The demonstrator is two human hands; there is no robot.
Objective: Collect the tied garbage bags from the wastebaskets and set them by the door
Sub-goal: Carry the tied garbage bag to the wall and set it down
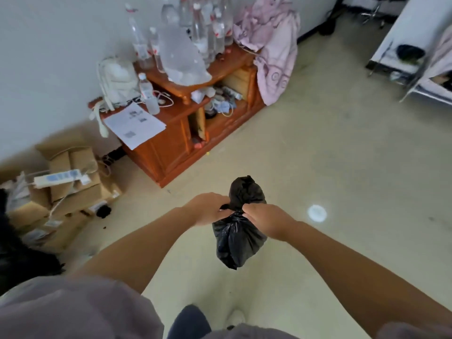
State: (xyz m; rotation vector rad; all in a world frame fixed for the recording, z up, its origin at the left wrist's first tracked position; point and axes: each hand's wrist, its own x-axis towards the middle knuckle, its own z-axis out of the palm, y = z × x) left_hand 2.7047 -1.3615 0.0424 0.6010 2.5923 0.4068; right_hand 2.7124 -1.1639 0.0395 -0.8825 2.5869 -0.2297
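A small black plastic garbage bag [238, 237] hung in the air at the lower centre of the frame, above the pale glossy floor [342, 167]. The left hand [208, 209] and the right hand [265, 222] each pinched the gathered neck from opposite sides, so each grip was closed on the bag's twisted top, whose loose end stood up above the fingers. In the upper left of the frame, a low orange-brown wooden cabinet [168, 152] stood against the white wall, carrying clear plastic bottles [203, 28], white printed papers [134, 124] and a draped pink cloth [274, 55]. Brown cardboard boxes [71, 177] lay at the left edge.
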